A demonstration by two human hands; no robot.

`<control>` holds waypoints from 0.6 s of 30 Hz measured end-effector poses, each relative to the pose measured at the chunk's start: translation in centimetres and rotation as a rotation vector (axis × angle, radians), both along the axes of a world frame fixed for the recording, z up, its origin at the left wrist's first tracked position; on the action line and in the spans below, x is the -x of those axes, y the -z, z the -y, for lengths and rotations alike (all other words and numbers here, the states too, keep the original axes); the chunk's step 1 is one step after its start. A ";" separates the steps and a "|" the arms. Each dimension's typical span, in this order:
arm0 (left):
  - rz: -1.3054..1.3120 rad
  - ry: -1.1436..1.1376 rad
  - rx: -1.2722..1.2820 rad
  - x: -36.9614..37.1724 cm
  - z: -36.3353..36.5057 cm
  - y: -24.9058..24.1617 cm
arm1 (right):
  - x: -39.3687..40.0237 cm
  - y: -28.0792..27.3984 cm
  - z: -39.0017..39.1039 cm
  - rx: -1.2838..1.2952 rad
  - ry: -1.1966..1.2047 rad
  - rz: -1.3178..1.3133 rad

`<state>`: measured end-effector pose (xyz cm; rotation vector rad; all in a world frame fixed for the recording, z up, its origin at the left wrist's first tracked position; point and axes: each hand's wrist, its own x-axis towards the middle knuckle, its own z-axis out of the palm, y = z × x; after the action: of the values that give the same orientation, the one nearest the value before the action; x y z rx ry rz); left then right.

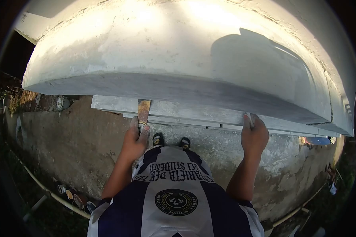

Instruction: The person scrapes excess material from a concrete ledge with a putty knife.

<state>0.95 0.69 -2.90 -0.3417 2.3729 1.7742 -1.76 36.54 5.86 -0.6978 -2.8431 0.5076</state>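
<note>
My left hand (pixel 137 139) is wrapped round the handle of a putty knife (pixel 144 110). The knife's rusty, stained blade points away from me and lies over the pale lower ledge (pixel 178 110). On the right, my right hand (pixel 254 134) is closed, with its thumb up by the ledge. A small pale piece shows between its thumb and fingers, too small to name. Just beyond both hands is the front edge of a broad white plastered slab (pixel 146 47), its vertical face grey and in shade.
My sandalled feet (pixel 158 139) stand on stained concrete ground (pixel 95 142). A pipe (pixel 63 199) runs along the lower left, near several shoes (pixel 79 200). A round-topped object (pixel 60 103) is at the left. A shadow falls on the slab's right part.
</note>
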 end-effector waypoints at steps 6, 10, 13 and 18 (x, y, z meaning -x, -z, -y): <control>0.010 -0.049 -0.029 -0.1 -1.3 -1.2 | 0.3 1.7 7.0 0.099 -0.390 -0.163; 0.067 -0.087 -0.075 -0.1 -2.1 -1.7 | 0.3 2.1 7.2 0.046 -0.485 -0.282; 0.051 -0.058 -0.078 -0.1 -1.6 -1.5 | 0.3 1.3 5.4 0.095 -0.435 -0.205; 0.058 -0.144 -0.225 -0.1 0.6 -3.6 | -0.3 1.1 4.4 0.124 -0.062 -0.081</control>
<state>1.05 0.06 0.65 -0.5362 2.1297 2.0404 -1.47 32.09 4.79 -0.5968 -2.7835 0.7099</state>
